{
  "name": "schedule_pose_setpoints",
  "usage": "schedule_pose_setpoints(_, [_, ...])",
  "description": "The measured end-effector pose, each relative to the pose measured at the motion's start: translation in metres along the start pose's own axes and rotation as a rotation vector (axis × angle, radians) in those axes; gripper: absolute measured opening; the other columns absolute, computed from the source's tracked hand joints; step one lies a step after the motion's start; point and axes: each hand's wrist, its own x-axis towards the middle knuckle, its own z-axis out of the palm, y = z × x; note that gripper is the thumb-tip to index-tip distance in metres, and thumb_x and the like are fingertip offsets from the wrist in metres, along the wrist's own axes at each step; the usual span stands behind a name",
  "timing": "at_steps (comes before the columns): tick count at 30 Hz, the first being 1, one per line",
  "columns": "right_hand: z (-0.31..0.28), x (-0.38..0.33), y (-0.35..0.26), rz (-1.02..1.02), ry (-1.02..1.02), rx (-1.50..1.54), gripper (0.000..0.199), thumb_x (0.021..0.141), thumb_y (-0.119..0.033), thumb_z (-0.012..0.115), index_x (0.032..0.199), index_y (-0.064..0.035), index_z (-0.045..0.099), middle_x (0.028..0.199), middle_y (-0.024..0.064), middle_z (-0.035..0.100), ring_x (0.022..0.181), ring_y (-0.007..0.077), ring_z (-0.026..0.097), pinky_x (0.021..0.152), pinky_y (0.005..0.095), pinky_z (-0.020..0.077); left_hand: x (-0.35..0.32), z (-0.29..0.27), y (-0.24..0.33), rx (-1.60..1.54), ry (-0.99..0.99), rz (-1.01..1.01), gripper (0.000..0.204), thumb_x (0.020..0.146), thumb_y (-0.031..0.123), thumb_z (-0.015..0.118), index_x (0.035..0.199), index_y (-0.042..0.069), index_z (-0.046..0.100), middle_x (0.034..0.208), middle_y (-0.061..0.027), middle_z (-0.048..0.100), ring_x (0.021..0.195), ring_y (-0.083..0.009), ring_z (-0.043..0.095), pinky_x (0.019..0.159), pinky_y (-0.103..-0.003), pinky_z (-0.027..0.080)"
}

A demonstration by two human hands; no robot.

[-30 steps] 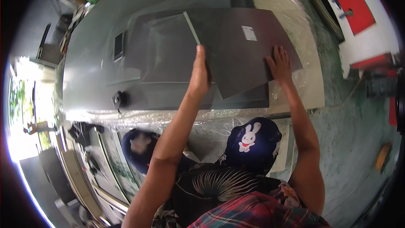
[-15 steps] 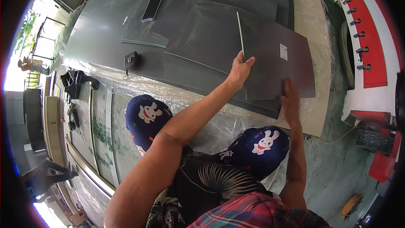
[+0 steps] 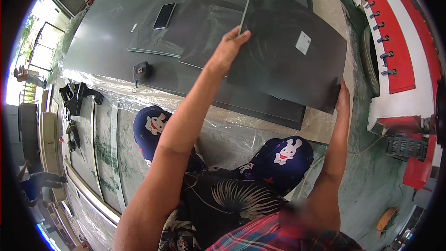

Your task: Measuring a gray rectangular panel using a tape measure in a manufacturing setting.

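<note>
A dark grey flat panel (image 3: 278, 69) with a small white label (image 3: 303, 42) is tilted up off the stack, held between my two hands. My left hand (image 3: 228, 50) pinches its left edge, thumb on the top face and the other fingers partly hidden. At the right edge, near the lower corner, my right hand (image 3: 343, 97) grips the panel, its fingers partly out of sight behind it. Beneath lie other dark panels (image 3: 197, 49) on a large dark sheet (image 3: 107, 42). A phone (image 3: 164, 16) and a black tape measure (image 3: 141, 71) rest on the large sheet.
Clear plastic film (image 3: 109, 80) hangs along the stack's front edge, close to my knees. To the right stands a red and white machine (image 3: 395, 51) with a row of dark levers. Metal strips (image 3: 114, 153) and a power drill (image 3: 72, 135) lie on the floor at left.
The labelled panel has been raised and turned, with its left edge shifted left and up. My left hand moved left with it; my right hand went from beside the panel to gripping its right edge.
</note>
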Motion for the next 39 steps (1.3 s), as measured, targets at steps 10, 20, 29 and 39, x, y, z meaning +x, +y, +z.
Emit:
schedule_pose_setpoints(10, [0.132,0.017,-0.106,0.089,-0.261,0.343,0.035,0.09,-0.02,0.052,0.113,0.0066,0.056,0.111,0.0149,0.061,0.101,0.0229,0.059,0.089,0.0335,0.0456,0.065,-0.126,0.138,0.745,0.175,0.134,0.041,0.088,0.035,0.055,0.109,0.0,0.062,0.093,-0.0102,0.066,0.08,-0.0183,0.063,0.074,-0.03,0.049])
schedule_pose_setpoints(20, [0.175,0.004,-0.033,-0.039,-0.087,0.074,0.041,0.086,-0.025,0.059,0.114,0.0051,0.056,0.107,0.0148,0.063,0.098,0.0231,0.06,0.088,0.0337,0.0461,0.073,-0.21,0.046,1.138,0.455,-0.01,0.062,0.079,0.05,0.061,0.111,-0.003,0.062,0.105,-0.0189,0.064,0.099,-0.0302,0.061,0.086,-0.036,0.046])
schedule_pose_setpoints(29, [0.182,-0.013,0.037,-0.214,0.275,-0.188,0.046,0.086,-0.02,0.06,0.117,0.0123,0.051,0.092,0.0133,0.061,0.082,0.0161,0.055,0.075,0.0296,0.044,0.094,-0.203,-0.015,1.367,0.472,-0.01,0.06,0.075,0.049,0.061,0.111,0.0,0.061,0.115,-0.021,0.059,0.114,-0.0342,0.051,0.097,-0.04,0.041])
schedule_pose_setpoints(39, [0.189,-0.011,0.049,-0.294,0.158,-0.563,0.058,0.08,-0.028,0.063,0.119,0.0127,0.05,0.111,0.0361,0.051,0.11,0.047,0.049,0.095,0.0439,0.042,0.091,-0.201,-0.015,1.362,0.64,-0.143,0.058,0.071,0.043,0.066,0.119,0.011,0.058,0.127,-0.0175,0.046,0.121,-0.0348,0.042,0.097,-0.041,0.041])
